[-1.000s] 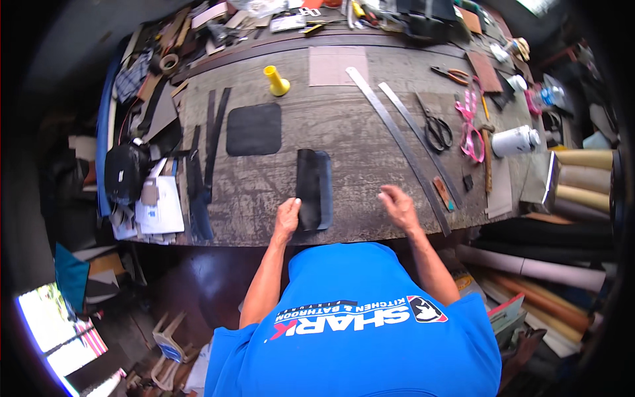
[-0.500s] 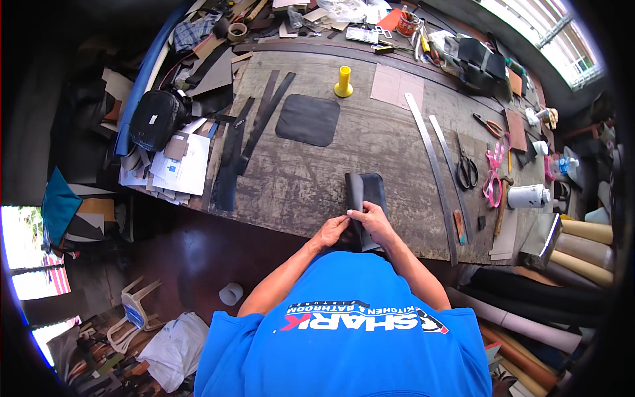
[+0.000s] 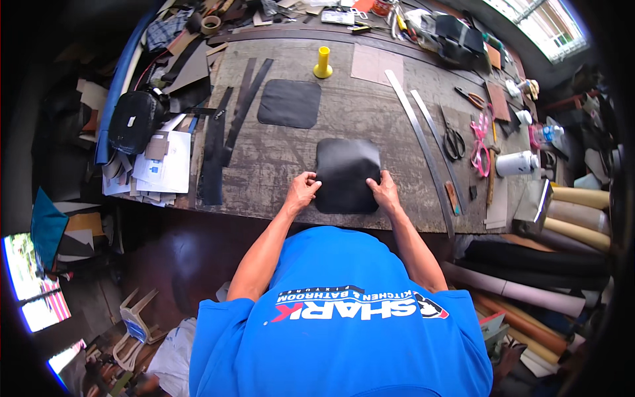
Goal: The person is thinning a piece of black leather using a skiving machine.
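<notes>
A black leather-like panel (image 3: 348, 175) with rounded corners lies spread out near the table's front edge, its surface slightly rippled. My left hand (image 3: 302, 190) pinches its left edge between thumb and fingers. At the opposite edge, my right hand (image 3: 385, 192) grips it with the thumb on top. A second black panel (image 3: 289, 104) of similar shape rests flat farther up and to the left. Beyond it to the right stands a yellow flared stand (image 3: 323, 64).
Long black strips (image 3: 246, 109) lie on the left, near papers (image 3: 165, 165). Right of my hands are two metal rulers (image 3: 423, 142), black scissors (image 3: 454, 142), pink scissors (image 3: 480, 152), pliers (image 3: 471, 98), a hammer (image 3: 491, 175) and a white bottle (image 3: 517, 163). Clutter lines the back.
The panel, folded over in my hands before, is now opened out on the table. My hands have moved apart to its two side edges. The whole view has shifted a little.
</notes>
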{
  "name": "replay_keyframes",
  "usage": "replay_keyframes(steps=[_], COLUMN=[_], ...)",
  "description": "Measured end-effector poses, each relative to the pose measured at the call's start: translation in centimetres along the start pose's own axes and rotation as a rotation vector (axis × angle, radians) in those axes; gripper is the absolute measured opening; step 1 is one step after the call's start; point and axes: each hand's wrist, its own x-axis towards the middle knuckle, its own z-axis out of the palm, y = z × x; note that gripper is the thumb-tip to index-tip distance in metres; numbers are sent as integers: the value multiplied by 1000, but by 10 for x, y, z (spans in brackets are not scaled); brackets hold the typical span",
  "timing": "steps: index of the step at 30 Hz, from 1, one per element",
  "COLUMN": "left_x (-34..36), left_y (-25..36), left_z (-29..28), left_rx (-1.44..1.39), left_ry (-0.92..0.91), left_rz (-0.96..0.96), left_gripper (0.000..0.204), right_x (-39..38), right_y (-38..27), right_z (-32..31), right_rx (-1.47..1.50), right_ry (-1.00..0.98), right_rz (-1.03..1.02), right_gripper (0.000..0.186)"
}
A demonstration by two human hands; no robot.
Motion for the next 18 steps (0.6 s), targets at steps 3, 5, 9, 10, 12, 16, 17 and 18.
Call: replay_keyframes(steps=[3, 5, 9, 10, 12, 16, 17, 18], left_x=[5, 5, 14, 20, 31, 56, 60, 63], left_y=[-6, -4, -12, -14, 0, 27, 27, 28], left_z=[10, 15, 18, 17, 14, 5, 1, -2], left_rx=[325, 369, 389, 353, 325, 255, 278, 300], left_ry=[98, 133, 233, 264, 329, 342, 328, 314], left_rz=[61, 66, 146, 184, 233, 269, 209, 150], left_gripper=[35, 33, 26, 25, 21, 22, 23, 24], right_x=[-11, -16, -17, -15, -14, -14, -16, -16], right_y=[23, 27, 24, 22, 8, 4, 2, 4], right_z=[7, 3, -3, -4, -6, -3, -2, 0], right_rx=[562, 551, 222, 223, 401, 493, 526, 523], right_ry=[-75, -85, -88, -87, -191, -371, -406, -412], right_rz=[65, 107, 67, 70, 234, 252, 259, 255], right_gripper=[35, 34, 27, 27, 25, 27, 28, 28])
